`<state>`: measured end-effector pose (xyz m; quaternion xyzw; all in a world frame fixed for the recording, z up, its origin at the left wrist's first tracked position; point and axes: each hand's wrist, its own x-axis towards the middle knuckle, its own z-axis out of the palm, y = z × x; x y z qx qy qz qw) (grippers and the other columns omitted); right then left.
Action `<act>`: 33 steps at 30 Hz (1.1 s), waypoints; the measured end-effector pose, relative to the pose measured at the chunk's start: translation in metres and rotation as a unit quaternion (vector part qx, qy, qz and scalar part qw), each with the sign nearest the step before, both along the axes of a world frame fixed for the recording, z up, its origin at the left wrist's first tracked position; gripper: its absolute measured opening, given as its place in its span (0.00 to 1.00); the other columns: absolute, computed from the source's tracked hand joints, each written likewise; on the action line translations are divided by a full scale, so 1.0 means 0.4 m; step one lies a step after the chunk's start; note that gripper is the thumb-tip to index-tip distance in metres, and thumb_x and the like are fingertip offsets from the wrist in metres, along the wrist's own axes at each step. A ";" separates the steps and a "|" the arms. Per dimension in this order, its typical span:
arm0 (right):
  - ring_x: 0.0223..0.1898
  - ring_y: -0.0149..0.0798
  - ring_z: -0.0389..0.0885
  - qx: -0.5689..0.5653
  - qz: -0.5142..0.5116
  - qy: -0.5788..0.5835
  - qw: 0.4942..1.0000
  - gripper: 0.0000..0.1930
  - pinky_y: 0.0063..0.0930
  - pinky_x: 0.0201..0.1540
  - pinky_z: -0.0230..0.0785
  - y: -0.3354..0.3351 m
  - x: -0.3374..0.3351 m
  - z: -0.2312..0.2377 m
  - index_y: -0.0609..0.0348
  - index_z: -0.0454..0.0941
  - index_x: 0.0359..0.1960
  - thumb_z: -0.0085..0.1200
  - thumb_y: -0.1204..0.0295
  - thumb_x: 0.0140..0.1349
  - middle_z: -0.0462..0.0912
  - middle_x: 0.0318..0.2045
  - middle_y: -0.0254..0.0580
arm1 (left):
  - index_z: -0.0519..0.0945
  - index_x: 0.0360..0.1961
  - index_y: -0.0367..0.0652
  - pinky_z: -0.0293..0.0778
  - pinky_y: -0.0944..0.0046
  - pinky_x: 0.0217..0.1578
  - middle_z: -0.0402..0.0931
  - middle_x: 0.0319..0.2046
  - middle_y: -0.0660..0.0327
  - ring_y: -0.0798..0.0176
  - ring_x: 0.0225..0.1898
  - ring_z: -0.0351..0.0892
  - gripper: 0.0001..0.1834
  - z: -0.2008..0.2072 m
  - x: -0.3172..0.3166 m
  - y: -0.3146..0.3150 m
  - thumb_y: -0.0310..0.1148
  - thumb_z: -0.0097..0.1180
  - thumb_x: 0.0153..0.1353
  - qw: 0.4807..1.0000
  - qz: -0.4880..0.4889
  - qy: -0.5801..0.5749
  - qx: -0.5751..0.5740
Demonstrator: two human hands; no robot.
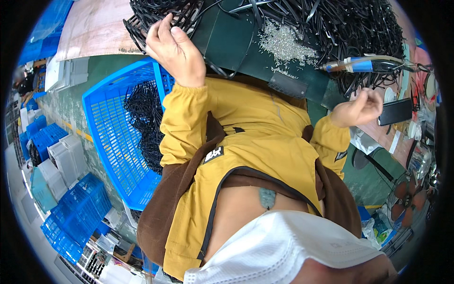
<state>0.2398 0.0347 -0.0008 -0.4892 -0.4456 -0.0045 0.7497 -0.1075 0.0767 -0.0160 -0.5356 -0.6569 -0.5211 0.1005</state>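
My left hand (pixel 178 53) is raised at the near edge of a heap of black strips (pixel 165 14), its thumb and fingers apart and bent; no held thing shows. On the right, my right hand (pixel 358 110) hovers beside a dark phone (pixel 395 112), fingers curled toward the thumb; whatever they may hold is hidden. Between the hands, a pile of small silvery metal pieces (pixel 286 42) lies on the dark green work surface (pixel 227 40). A larger tangle of black strips (pixel 359 33) spreads behind it. A blue-and-black corded hand tool (pixel 362 65) lies right of the pieces.
A blue plastic basket (pixel 106 137) with black strips (pixel 144 123) in it stands at my left, below the table. A dark flat plate (pixel 287 85) sits at the table's near edge. A fan (pixel 406 201) is at the lower right. Blue crates (pixel 78 217) stack up farther left.
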 end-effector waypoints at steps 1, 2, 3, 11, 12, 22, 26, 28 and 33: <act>0.44 0.36 0.77 0.004 0.101 -0.074 0.992 0.15 0.29 0.49 0.74 -0.015 -0.052 0.007 0.65 0.72 0.52 0.55 0.82 0.64 0.78 0.44 0.47 | 0.83 0.55 0.45 0.59 0.48 0.64 0.74 0.58 0.54 0.47 0.61 0.66 0.16 -0.003 -0.024 0.014 0.35 0.49 0.73 0.999 0.008 0.052 -0.006; 0.44 0.37 0.78 -0.050 0.187 -0.142 0.971 0.14 0.33 0.50 0.75 -0.025 -0.114 0.013 0.64 0.74 0.50 0.55 0.82 0.62 0.79 0.45 0.47 | 0.84 0.54 0.46 0.58 0.47 0.65 0.75 0.59 0.55 0.47 0.62 0.66 0.16 -0.010 -0.041 0.032 0.35 0.49 0.72 0.998 0.003 0.063 -0.009; 0.51 0.41 0.78 -0.174 0.232 -0.211 0.933 0.20 0.39 0.57 0.71 -0.038 -0.177 0.022 0.63 0.75 0.55 0.62 0.77 0.60 0.78 0.51 0.48 | 0.84 0.54 0.48 0.56 0.46 0.66 0.76 0.60 0.56 0.48 0.63 0.66 0.15 -0.020 -0.057 0.052 0.36 0.50 0.72 0.996 -0.001 0.090 -0.027; 0.44 0.45 0.76 -0.201 0.354 -0.518 0.753 0.09 0.38 0.46 0.69 0.076 -0.502 -0.037 0.57 0.78 0.37 0.62 0.67 0.61 0.77 0.38 0.39 | 0.88 0.47 0.49 0.57 0.44 0.66 0.80 0.56 0.59 0.48 0.60 0.71 0.20 -0.036 -0.171 0.160 0.45 0.44 0.74 0.982 0.109 0.129 -0.086; 0.44 0.45 0.76 -0.178 0.376 -0.506 0.756 0.08 0.39 0.46 0.69 0.083 -0.500 -0.040 0.58 0.79 0.37 0.61 0.67 0.62 0.77 0.37 0.39 | 0.88 0.46 0.48 0.59 0.44 0.65 0.80 0.55 0.59 0.49 0.58 0.73 0.20 -0.016 -0.192 0.169 0.45 0.45 0.73 0.979 0.115 0.137 -0.101; 0.49 0.50 0.77 -0.235 0.500 -0.502 0.665 0.10 0.46 0.52 0.68 0.245 -0.453 0.020 0.60 0.78 0.39 0.54 0.66 0.67 0.80 0.40 0.44 | 0.85 0.42 0.42 0.66 0.48 0.57 0.80 0.46 0.53 0.47 0.52 0.76 0.16 -0.065 -0.051 0.046 0.40 0.48 0.74 0.971 -0.206 0.090 -0.082; 0.58 0.49 0.75 -0.158 0.404 -0.414 0.801 0.18 0.42 0.61 0.68 0.169 -0.387 0.045 0.61 0.78 0.53 0.60 0.74 0.61 0.79 0.50 0.46 | 0.85 0.42 0.45 0.69 0.47 0.52 0.79 0.43 0.53 0.45 0.49 0.76 0.13 -0.023 -0.032 0.075 0.40 0.53 0.70 0.921 -0.023 0.239 -0.305; 0.50 0.50 0.80 -0.054 0.404 -0.303 0.861 0.17 0.37 0.53 0.74 0.099 -0.300 0.047 0.62 0.80 0.51 0.59 0.80 0.59 0.80 0.48 0.47 | 0.85 0.45 0.46 0.69 0.47 0.57 0.80 0.48 0.53 0.46 0.54 0.77 0.11 0.034 -0.011 0.099 0.37 0.55 0.68 0.947 -0.092 0.230 -0.205; 0.30 0.32 0.82 -0.057 0.311 -0.190 0.929 0.17 0.26 0.36 0.77 -0.084 0.015 -0.002 0.63 0.80 0.45 0.50 0.91 0.56 0.80 0.42 0.46 | 0.85 0.46 0.36 0.77 0.63 0.49 0.85 0.42 0.53 0.54 0.45 0.85 0.08 0.176 0.234 0.259 0.26 0.58 0.69 0.916 -0.388 0.105 0.009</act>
